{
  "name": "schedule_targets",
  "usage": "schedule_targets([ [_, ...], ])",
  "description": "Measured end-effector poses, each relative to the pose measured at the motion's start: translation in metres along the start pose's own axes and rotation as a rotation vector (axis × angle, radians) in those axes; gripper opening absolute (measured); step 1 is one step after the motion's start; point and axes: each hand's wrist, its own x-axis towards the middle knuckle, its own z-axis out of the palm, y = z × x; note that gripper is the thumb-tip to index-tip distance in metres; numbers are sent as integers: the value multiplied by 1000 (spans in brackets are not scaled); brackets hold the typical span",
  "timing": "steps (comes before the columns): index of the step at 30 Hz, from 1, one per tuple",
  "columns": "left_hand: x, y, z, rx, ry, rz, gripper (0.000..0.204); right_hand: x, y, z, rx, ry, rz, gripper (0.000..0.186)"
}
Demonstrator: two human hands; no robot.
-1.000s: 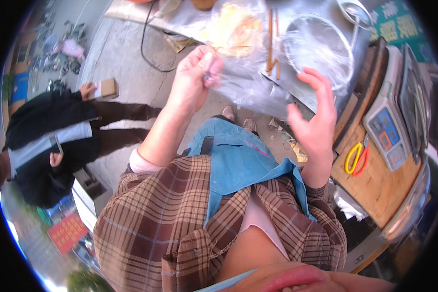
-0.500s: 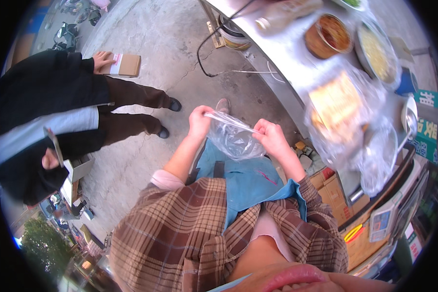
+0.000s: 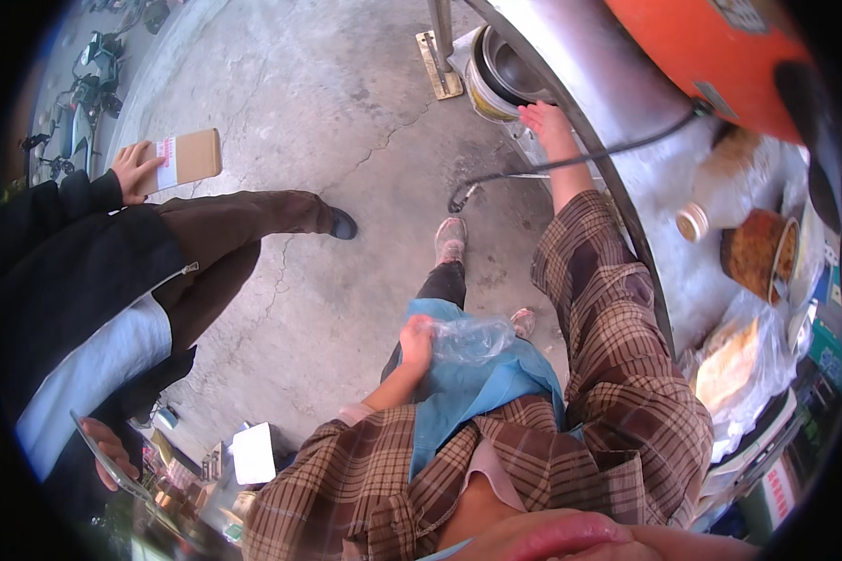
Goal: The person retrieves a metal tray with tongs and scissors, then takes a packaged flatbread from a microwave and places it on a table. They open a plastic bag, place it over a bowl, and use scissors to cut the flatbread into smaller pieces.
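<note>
My left hand [image 3: 417, 344] is closed on the gathered edge of a clear plastic bag [image 3: 475, 340], held in front of my blue apron [image 3: 524, 369]. The bag hangs crumpled to the right. My right arm reaches forward beside the table's edge, and my right hand [image 3: 544, 120] has its fingers apart with nothing seen in them. It is nearest to the stacked round containers [image 3: 496, 79] beneath the table's edge; I cannot tell whether it touches them.
On the metal table [image 3: 571, 56] stand an orange-red rounded machine [image 3: 720, 56], a bottle [image 3: 720, 201], a tub of reddish-brown food [image 3: 753, 252] and bagged flat food [image 3: 730, 360]. A black cable [image 3: 589, 161] hangs off it. At left, another person [image 3: 94, 243] holds a cardboard package [image 3: 195, 157] and a phone [image 3: 108, 458].
My right hand has let go of the bag and moved forward towards the table's far edge. The left still holds the bag. The view has shifted, bringing the orange-red machine into sight.
</note>
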Motion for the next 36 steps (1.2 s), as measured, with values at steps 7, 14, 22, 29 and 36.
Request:
schedule_targets([
  [7, -3, 14, 9, 15, -45, -40, 12, -9, -26, -11, 24, 81, 49, 44],
  [14, 41, 33, -5, 274, -117, 155, 14, -119, 14, -8, 57, 144, -186, 36],
  [22, 142, 63, -97, 53, -361, 83, 15, -271, 112, -1, -141, 246, 283, 14],
  [29, 470, 176, -573, 338, -463, 509, 12, -303, 323, 377, -374, 281, -56, 11],
  [36, 287, 177, -392, 587, -745, 771, 13, -441, 188, 173, -78, 380, -388, 17],
])
